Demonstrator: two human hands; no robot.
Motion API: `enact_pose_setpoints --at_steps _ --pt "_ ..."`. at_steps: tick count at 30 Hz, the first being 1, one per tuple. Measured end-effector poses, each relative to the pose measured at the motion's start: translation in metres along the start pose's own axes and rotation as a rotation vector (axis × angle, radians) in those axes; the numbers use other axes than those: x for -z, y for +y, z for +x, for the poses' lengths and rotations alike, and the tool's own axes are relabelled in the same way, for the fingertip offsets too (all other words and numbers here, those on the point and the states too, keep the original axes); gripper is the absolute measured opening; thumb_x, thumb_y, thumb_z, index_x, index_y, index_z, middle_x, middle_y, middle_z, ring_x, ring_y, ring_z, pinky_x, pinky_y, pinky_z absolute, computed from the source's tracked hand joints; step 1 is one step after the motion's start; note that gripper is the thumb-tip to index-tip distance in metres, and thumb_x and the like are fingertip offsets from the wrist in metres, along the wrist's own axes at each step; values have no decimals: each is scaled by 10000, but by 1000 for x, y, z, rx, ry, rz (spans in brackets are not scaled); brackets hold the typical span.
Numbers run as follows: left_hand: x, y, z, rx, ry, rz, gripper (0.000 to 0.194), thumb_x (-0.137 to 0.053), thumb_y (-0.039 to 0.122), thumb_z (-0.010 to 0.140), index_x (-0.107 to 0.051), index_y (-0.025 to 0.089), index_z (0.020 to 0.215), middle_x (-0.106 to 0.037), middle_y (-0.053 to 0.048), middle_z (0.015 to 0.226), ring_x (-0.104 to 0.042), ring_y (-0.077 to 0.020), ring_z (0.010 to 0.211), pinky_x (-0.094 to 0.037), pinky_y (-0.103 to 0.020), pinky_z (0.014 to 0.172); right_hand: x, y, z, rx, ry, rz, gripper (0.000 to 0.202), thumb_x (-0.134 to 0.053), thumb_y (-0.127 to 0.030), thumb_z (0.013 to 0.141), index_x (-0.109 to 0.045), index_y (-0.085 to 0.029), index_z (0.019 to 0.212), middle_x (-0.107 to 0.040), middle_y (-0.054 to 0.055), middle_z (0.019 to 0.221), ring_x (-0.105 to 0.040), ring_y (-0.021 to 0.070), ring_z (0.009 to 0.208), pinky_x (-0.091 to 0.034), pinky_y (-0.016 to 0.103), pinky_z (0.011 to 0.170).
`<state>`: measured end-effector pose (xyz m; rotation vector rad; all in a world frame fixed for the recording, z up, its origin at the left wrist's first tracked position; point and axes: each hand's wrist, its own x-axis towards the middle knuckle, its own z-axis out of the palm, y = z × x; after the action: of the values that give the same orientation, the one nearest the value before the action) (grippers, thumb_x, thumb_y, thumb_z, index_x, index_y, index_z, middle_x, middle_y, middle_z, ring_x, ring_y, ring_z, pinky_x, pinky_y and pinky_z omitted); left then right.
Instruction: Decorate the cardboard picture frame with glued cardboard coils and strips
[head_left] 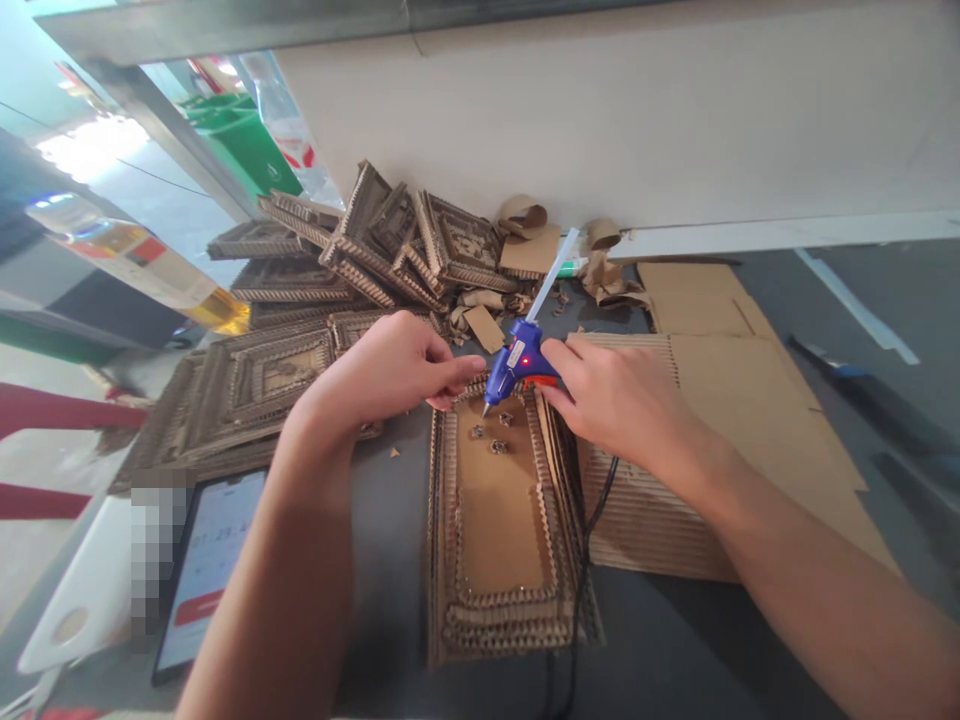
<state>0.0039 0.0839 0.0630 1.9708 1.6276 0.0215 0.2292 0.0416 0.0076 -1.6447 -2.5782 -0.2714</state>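
Observation:
My right hand (607,395) is wrapped round a blue glue gun (514,362) with a lit red light and a clear glue stick (553,275) standing out of its back. The gun's nozzle points down over the upper part of a long cardboard frame (502,540) with corrugated edging. Small curled cardboard pieces (499,447) lie on the frame's flat inner panel just below the nozzle. Left of the gun, my left hand (420,370) has its thumb and fingers close together above the frame's upper left corner; what they hold, if anything, is too small to tell.
Stacked cardboard frames (292,260) fill the back left. A phone (206,570) and a white board (90,590) lie at the left, near a bottle (150,260). Cardboard sheets (750,430) and a knife (832,362) are at the right. The gun's black cable (589,540) runs beside the frame.

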Motion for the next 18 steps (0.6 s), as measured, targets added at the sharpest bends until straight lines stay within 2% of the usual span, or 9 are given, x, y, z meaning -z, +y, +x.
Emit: enact_pose_setpoints --at_steps 5,9,12,15,18 --pt "-2 -2 2 -32 25 60 334 -684 432 768 -677 195 534 -659 27 506 -532 -95 479 -360 -224 481 2 1 -1 -1 12 -6 201 -507 -329 985 -602 -178 1078 -694 64 896 -627 211 658 -163 326 512" --pt "-6 -6 5 -5 64 6 244 -704 336 724 -593 183 570 -691 25 552 -576 -107 501 -370 -217 472 4 1 -1 -6 17 3 195 -493 -323 992 -602 -176 1060 -687 67 882 -629 206 657 -168 326 515" --pt "-10 -11 9 -2 50 -115 177 -728 302 713 -597 184 693 -717 8 598 -651 -137 552 -436 -227 512 5 1 -1 -6 19 8 190 -466 -300 997 -599 -173 1042 -678 68 862 -627 207 651 -170 326 517" --pt "-11 -14 12 -15 -24 -257 208 -749 294 724 -635 173 849 -753 -17 683 -715 -170 627 -523 -261 595 6 1 -1 -6 8 9 188 -456 -276 990 -601 -168 1041 -675 76 863 -617 204 640 -170 331 518" --pt "-10 -15 12 -4 -89 -242 269 -739 313 758 -697 154 971 -774 -35 736 -741 -188 693 -552 -271 630 6 2 -1 -7 5 3 184 -462 -279 985 -601 -173 1041 -674 74 861 -613 203 638 -162 333 517"
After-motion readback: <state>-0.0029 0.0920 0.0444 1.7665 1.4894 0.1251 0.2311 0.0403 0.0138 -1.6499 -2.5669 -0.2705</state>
